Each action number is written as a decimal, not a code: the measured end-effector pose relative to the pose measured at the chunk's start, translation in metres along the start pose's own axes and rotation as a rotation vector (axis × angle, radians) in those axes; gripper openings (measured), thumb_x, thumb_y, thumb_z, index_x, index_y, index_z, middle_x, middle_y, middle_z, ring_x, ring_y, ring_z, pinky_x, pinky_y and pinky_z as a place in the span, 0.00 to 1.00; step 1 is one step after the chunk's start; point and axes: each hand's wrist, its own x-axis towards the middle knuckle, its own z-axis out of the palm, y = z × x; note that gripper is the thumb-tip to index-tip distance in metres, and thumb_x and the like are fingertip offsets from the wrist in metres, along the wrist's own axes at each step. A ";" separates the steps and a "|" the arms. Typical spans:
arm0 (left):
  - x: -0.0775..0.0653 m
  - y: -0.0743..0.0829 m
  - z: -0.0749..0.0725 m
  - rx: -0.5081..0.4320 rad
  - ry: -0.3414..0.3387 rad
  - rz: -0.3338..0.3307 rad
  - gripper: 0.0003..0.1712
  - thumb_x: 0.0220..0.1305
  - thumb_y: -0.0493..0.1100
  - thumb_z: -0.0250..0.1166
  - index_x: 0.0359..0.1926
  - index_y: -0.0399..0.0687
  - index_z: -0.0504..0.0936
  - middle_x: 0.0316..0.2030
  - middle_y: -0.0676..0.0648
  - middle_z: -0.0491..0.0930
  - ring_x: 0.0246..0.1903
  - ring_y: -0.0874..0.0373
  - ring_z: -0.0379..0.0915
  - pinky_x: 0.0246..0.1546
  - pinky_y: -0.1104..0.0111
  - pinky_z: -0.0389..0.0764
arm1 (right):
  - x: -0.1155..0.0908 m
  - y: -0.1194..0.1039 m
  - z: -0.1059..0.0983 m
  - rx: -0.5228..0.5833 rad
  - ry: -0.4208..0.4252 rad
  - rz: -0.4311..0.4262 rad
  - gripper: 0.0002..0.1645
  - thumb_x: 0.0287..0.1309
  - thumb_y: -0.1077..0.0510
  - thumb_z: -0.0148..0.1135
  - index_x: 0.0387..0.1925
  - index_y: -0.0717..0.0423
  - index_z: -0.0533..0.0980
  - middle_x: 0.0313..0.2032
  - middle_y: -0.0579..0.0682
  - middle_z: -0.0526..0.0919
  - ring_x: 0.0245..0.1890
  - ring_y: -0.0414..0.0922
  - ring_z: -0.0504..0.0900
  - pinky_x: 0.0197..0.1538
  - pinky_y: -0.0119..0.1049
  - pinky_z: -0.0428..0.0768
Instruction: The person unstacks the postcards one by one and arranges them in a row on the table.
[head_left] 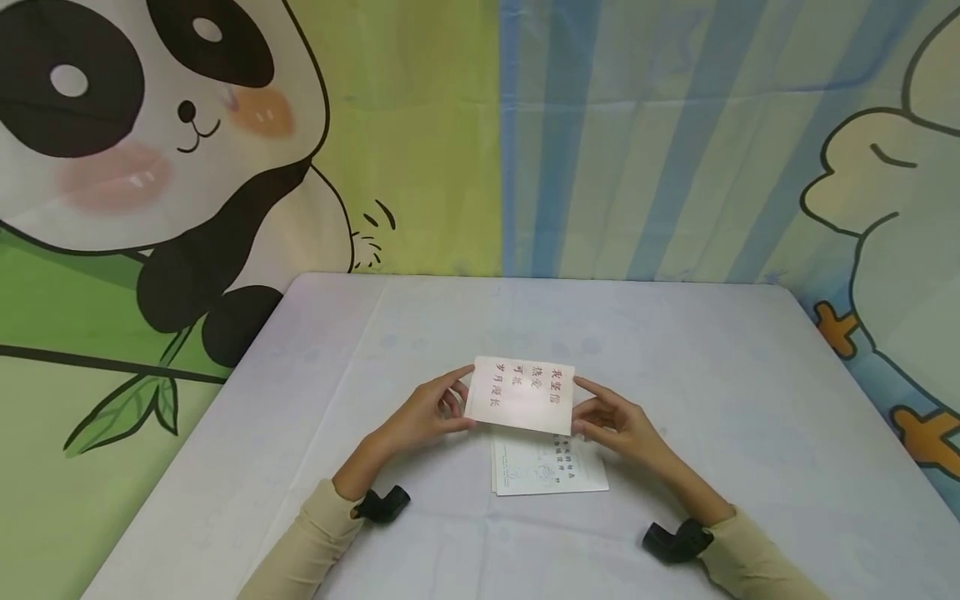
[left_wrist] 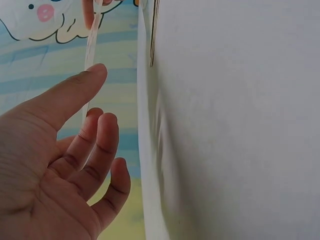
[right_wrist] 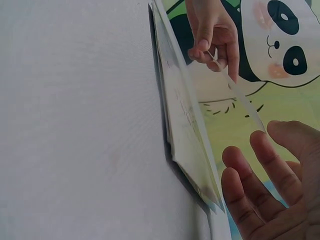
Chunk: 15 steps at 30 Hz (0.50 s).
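Note:
A white paper card with reddish handwritten characters is held up over the table by both hands. On its left edge, the left hand pinches it between thumb and fingers. The right hand grips the opposite edge the same way. In the left wrist view the card appears nearly edge-on past the left thumb. The right wrist view also shows it as a thin strip, with the right hand at its near end. Below lies a small stack of cards, partly hidden, its top one bearing characters and a faint drawing.
A white cloth covers the table. Behind it hangs a printed backdrop with a panda and stripes. Each wrist wears a black camera mount, one on the left and one on the right.

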 end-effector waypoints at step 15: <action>0.000 -0.014 -0.015 -0.017 0.064 -0.032 0.45 0.47 0.42 0.73 0.67 0.47 0.63 0.41 0.50 0.75 0.31 0.65 0.74 0.37 0.68 0.75 | 0.020 -0.002 0.016 -0.024 0.009 0.074 0.42 0.54 0.69 0.61 0.68 0.64 0.54 0.36 0.61 0.82 0.29 0.49 0.81 0.37 0.30 0.80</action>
